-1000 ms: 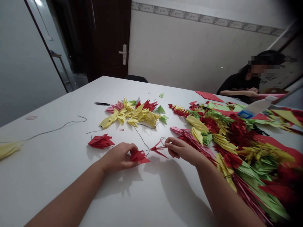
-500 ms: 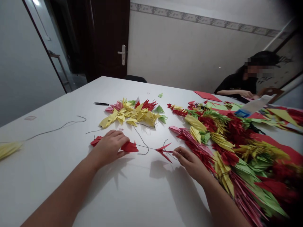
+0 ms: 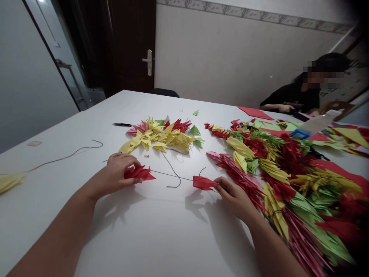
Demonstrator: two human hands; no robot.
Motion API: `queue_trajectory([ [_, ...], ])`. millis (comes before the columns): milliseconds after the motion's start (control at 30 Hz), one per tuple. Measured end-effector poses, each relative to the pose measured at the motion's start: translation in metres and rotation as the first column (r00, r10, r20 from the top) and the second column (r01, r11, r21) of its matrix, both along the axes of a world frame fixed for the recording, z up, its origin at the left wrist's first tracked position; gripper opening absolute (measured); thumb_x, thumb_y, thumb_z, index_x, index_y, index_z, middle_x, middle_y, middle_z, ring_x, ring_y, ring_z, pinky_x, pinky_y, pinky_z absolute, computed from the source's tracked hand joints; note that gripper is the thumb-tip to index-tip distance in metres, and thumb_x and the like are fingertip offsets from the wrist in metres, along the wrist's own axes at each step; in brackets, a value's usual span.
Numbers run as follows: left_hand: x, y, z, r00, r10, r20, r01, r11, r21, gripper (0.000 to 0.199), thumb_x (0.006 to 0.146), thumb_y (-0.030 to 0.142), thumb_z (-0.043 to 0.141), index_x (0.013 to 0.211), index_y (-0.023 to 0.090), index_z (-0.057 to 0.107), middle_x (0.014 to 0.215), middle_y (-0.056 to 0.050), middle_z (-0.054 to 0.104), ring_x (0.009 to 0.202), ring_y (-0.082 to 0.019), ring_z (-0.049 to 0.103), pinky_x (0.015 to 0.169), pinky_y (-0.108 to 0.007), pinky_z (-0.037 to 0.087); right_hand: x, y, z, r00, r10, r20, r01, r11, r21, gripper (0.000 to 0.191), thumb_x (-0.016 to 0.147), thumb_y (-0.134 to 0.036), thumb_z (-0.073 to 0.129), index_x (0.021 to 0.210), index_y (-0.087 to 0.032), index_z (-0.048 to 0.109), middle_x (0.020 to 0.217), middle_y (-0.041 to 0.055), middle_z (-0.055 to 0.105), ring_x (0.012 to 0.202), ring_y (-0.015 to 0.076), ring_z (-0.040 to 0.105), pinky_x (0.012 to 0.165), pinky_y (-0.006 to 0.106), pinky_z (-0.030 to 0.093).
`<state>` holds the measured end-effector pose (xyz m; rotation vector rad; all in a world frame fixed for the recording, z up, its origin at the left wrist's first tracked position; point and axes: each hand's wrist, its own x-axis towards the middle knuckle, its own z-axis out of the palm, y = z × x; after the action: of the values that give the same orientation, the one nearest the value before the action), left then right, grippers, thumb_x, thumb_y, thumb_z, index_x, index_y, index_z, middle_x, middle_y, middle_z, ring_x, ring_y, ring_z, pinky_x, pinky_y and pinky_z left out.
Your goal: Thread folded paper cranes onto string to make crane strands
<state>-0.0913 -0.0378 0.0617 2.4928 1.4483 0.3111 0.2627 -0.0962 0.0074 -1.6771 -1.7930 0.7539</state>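
Left hand (image 3: 113,173) clenched on red folded-paper unit (image 3: 137,173), right hand (image 3: 235,198) pinching second red unit (image 3: 203,183), dark wire (image 3: 170,177) running between both units, above white table (image 3: 72,231), yellow-and-red paper pile (image 3: 161,137) beyond, large heap of paper units (image 3: 276,173) right.

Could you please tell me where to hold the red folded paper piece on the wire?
Pinch the red folded paper piece at its narrow right tip, from the right side by the right hand; its wider left end meets the wire.
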Motion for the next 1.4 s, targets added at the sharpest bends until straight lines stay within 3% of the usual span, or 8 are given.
queue_trajectory([
  [500, -0.019, 0.008, -0.011, 0.994, 0.088, 0.069, -0.062, 0.948, -0.311, 0.036, 0.071, 0.042, 0.058, 0.099, 0.020, 0.054, 0.106, -0.006, 0.054, 0.097, -0.022, 0.050, 0.080, -0.031, 0.041, 0.002, -0.001, 0.004, 0.997, -0.044, 0.062, 0.040, 0.997, 0.063, 0.036, 0.082, -0.049, 0.037, 0.080, -0.016, 0.051, 0.060, 0.0004, 0.043, 0.055, 0.0118, 0.038, 0.052, 0.023, 0.030],
  [667, -0.028, 0.013, -0.018, 0.997, 0.063, 0.047, -0.046, 0.950, -0.307, 0.033, 0.073, 0.035, 0.054, 0.102, 0.019, 0.054, 0.106, -0.007, 0.055, 0.097, -0.023, 0.052, 0.082, -0.033, 0.041, -0.001, -0.002, 0.004, 0.998, -0.035, 0.046, 0.032, 0.997, 0.070, 0.038, 0.083, -0.051, 0.039, 0.079, -0.016, 0.052, 0.062, 0.0006, 0.046, 0.057, 0.0118, 0.039, 0.053, 0.022, 0.030],
  [767, -0.029, 0.013, -0.017, 0.999, 0.047, 0.021, -0.040, 0.969, -0.245, 0.051, 0.070, 0.047, 0.059, 0.112, 0.020, 0.051, 0.115, -0.009, 0.052, 0.107, -0.026, 0.048, 0.088, -0.037, 0.040, -0.003, -0.003, 0.003, 0.999, -0.034, 0.031, 0.031, 0.996, 0.084, 0.038, 0.085, -0.051, 0.039, 0.081, -0.016, 0.052, 0.066, 0.0015, 0.048, 0.060, 0.0122, 0.041, 0.055, 0.023, 0.032],
  [967, 0.045, -0.016, -0.002, 0.991, -0.078, 0.105, 0.057, 0.981, 0.185, 0.070, 0.070, 0.061, 0.055, 0.125, 0.019, 0.043, 0.132, -0.011, 0.042, 0.125, -0.028, 0.031, 0.106, -0.044, 0.020, -0.009, -0.008, 0.008, 0.999, -0.027, -0.038, 0.031, 0.995, 0.099, 0.039, 0.085, -0.053, 0.039, 0.079, -0.016, 0.050, 0.069, 0.0026, 0.048, 0.063, 0.0128, 0.042, 0.058, 0.023, 0.034],
  [1067, 0.104, -0.030, 0.001, 0.961, -0.258, 0.100, 0.249, 0.964, 0.095, 0.072, 0.074, 0.059, 0.052, 0.129, 0.014, 0.038, 0.132, -0.014, 0.043, 0.124, -0.029, 0.034, 0.104, -0.045, 0.025, -0.014, -0.010, 0.012, 0.998, -0.004, -0.061, 0.011, 0.994, 0.112, 0.038, 0.086, -0.052, 0.039, 0.080, -0.016, 0.052, 0.071, 0.0037, 0.051, 0.065, 0.0134, 0.043, 0.058, 0.023, 0.034],
  [1167, 0.146, -0.028, -0.006, 0.945, -0.283, 0.163, 0.303, 0.947, -0.110, 0.072, 0.078, 0.059, 0.047, 0.129, 0.010, 0.037, 0.128, -0.017, 0.046, 0.119, -0.028, 0.040, 0.097, -0.042, 0.034, -0.020, -0.013, 0.016, 0.998, 0.030, -0.052, -0.024, 0.993, 0.117, 0.036, 0.086, -0.048, 0.039, 0.080, -0.016, 0.052, 0.070, 0.0032, 0.052, 0.063, 0.0127, 0.044, 0.058, 0.023, 0.034],
  [1267, 0.162, -0.017, -0.020, 0.941, -0.281, 0.188, 0.325, 0.905, -0.274, 0.068, 0.081, 0.058, 0.044, 0.128, 0.009, 0.039, 0.122, -0.018, 0.049, 0.115, -0.029, 0.042, 0.092, -0.040, 0.037, -0.023, -0.016, 0.017, 0.994, 0.102, -0.041, -0.097, 0.990, 0.107, 0.033, 0.087, -0.045, 0.038, 0.078, -0.016, 0.052, 0.067, 0.0025, 0.051, 0.061, 0.0119, 0.044, 0.056, 0.022, 0.034],
  [1400, 0.166, -0.010, -0.042, 0.895, -0.388, 0.221, 0.437, 0.865, -0.248, 0.055, 0.082, 0.055, 0.043, 0.119, 0.016, 0.048, 0.110, -0.011, 0.055, 0.105, -0.027, 0.045, 0.090, -0.038, 0.036, -0.023, -0.016, 0.018, 0.986, 0.155, -0.059, -0.150, 0.985, 0.084, 0.033, 0.087, -0.044, 0.037, 0.077, -0.016, 0.051, 0.064, 0.0017, 0.051, 0.059, 0.0114, 0.043, 0.055, 0.021, 0.034],
])
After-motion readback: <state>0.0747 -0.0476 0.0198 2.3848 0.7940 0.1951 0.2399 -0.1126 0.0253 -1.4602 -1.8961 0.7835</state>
